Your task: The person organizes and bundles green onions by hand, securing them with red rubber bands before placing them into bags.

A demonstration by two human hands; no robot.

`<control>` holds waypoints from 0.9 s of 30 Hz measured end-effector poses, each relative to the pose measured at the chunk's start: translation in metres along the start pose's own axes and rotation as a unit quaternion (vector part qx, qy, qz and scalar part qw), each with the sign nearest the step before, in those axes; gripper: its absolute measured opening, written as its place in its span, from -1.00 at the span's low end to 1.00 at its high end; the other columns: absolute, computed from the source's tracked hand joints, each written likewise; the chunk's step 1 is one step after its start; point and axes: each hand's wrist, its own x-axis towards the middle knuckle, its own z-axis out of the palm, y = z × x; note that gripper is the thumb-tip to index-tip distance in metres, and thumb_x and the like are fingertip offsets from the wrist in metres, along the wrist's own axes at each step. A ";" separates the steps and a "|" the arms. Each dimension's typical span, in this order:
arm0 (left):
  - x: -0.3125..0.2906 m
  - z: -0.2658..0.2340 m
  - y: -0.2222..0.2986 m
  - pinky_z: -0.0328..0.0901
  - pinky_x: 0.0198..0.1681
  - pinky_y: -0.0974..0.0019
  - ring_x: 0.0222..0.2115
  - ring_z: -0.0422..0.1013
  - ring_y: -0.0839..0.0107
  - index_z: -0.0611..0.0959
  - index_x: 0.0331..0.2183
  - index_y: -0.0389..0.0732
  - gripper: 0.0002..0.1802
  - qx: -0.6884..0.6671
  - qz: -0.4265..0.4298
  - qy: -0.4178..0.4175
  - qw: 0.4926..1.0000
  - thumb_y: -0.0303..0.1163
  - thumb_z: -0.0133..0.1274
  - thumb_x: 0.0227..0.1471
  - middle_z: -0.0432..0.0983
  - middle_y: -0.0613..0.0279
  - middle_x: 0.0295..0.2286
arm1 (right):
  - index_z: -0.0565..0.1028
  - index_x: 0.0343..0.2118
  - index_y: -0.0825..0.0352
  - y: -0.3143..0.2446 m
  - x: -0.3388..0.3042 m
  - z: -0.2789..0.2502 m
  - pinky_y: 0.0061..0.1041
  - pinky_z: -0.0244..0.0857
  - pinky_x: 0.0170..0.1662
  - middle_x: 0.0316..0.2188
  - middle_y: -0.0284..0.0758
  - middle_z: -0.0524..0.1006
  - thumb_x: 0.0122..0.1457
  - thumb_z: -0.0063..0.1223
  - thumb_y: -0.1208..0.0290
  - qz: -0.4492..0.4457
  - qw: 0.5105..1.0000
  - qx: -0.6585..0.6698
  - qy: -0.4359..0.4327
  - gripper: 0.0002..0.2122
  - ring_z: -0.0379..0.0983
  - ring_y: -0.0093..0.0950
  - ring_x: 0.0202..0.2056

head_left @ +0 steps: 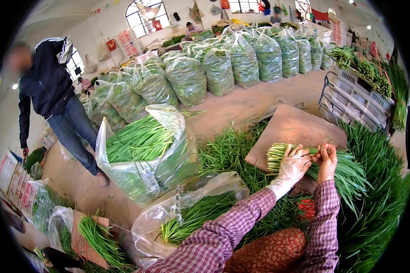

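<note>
Left grip [293, 164] closes partway over a pale-ended bundle of long green stalks [347, 170] on the flat brown board [300, 127]; right grip [326, 160] curls, hold unclear. Slack pressure could splay stalks.

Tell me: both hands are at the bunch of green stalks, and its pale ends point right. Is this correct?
Not quite: the head view shows the pale ends pointing left. The left hand and right hand are at the bunch.

My left sleeve [241, 214]: matt woven cloth. Board [296, 129]: matt, smooth. Bunch [344, 175] at its near edge: smooth, faintly glossy. Bag [155, 172]: crinkled, glossy clear plastic.
</note>
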 end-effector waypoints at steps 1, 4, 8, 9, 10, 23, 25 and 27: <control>0.000 0.000 0.000 -0.01 0.14 0.01 0.00 0.27 0.25 0.63 -0.33 -0.07 -0.79 -0.007 -0.009 0.003 1.000 -0.26 0.07 -0.08 0.46 0.33 -0.18 | 0.35 -0.39 0.20 -0.002 -0.001 0.002 -0.75 0.28 -0.55 -0.46 -0.50 0.40 0.20 -0.08 0.42 -0.002 1.000 -0.011 0.001 -0.95 0.26 -0.76 -0.57; 0.004 0.001 -0.001 -0.01 0.14 0.02 -0.01 0.29 0.25 0.64 -0.37 -0.06 -0.81 -0.034 -0.037 0.010 0.999 -0.26 0.07 -0.09 0.48 0.33 -0.20 | 0.39 -0.32 0.24 -0.002 -0.001 -0.001 -0.76 0.25 -0.58 -0.46 -0.50 0.42 0.19 -0.05 0.39 0.007 0.998 -0.061 -0.012 -0.93 0.30 -0.77 -0.55; 0.011 0.005 -0.003 -0.02 0.14 0.01 -0.02 0.30 0.27 0.66 -0.39 -0.03 -0.81 0.012 -0.047 -0.026 0.998 -0.23 0.01 -0.05 0.49 0.36 -0.19 | 0.39 -0.06 0.36 0.001 -0.013 -0.010 -0.74 0.22 -0.61 -0.45 -0.41 0.51 0.16 0.00 0.38 0.016 0.971 -0.239 -0.013 -0.70 0.39 -0.71 -0.54; 0.007 0.011 -0.009 -0.03 0.15 0.01 -0.01 0.29 0.28 0.66 -0.40 -0.02 -0.81 0.018 -0.055 -0.006 0.998 -0.24 0.01 -0.07 0.49 0.38 -0.18 | 0.48 -0.18 0.39 0.006 -0.019 -0.007 -0.71 0.27 -0.57 -0.50 -0.39 0.53 0.13 0.03 0.42 -0.011 0.959 -0.282 -0.012 -0.78 0.40 -0.69 -0.56; 0.008 0.013 -0.009 -0.04 0.15 0.01 -0.01 0.29 0.28 0.66 -0.40 -0.02 -0.82 0.021 -0.051 -0.005 0.998 -0.24 0.01 -0.08 0.49 0.38 -0.18 | 0.50 -0.25 0.41 0.009 -0.020 -0.006 -0.69 0.29 -0.54 -0.53 -0.38 0.53 0.11 0.04 0.46 -0.054 0.946 -0.319 -0.009 -0.82 0.40 -0.69 -0.57; 0.020 0.010 -0.003 -0.08 0.16 -0.01 -0.04 0.33 0.40 0.67 -0.37 -0.04 -0.78 0.082 -0.045 -0.042 0.995 -0.22 0.02 -0.09 0.52 0.41 -0.21 | 0.49 -0.46 0.39 0.020 -0.013 -0.005 -0.40 0.30 -0.42 -0.57 -0.19 0.48 0.02 0.10 0.43 -0.199 0.904 -0.375 0.041 -0.88 0.44 -0.30 -0.54; 0.020 -0.002 -0.003 -0.14 0.20 -0.01 0.04 0.22 0.40 0.65 -0.29 -0.02 -0.72 0.101 -0.060 -0.082 0.990 -0.18 0.09 -0.11 0.46 0.45 -0.12 | 0.47 -0.43 0.42 0.011 -0.017 0.003 -0.46 0.31 -0.45 -0.57 -0.22 0.50 0.07 0.05 0.46 -0.182 0.910 -0.370 0.027 -0.88 0.46 -0.37 -0.55; 0.017 -0.020 -0.005 -0.20 0.22 -0.01 0.10 0.13 0.39 0.58 -0.14 0.02 -0.59 0.109 -0.052 -0.003 0.993 -0.17 0.11 -0.12 0.37 0.44 -0.04 | 0.46 -0.43 0.43 0.003 -0.025 0.013 -0.53 0.33 -0.49 -0.53 -0.25 0.54 0.10 0.00 0.49 -0.158 0.941 -0.299 0.025 -0.90 0.47 -0.51 -0.56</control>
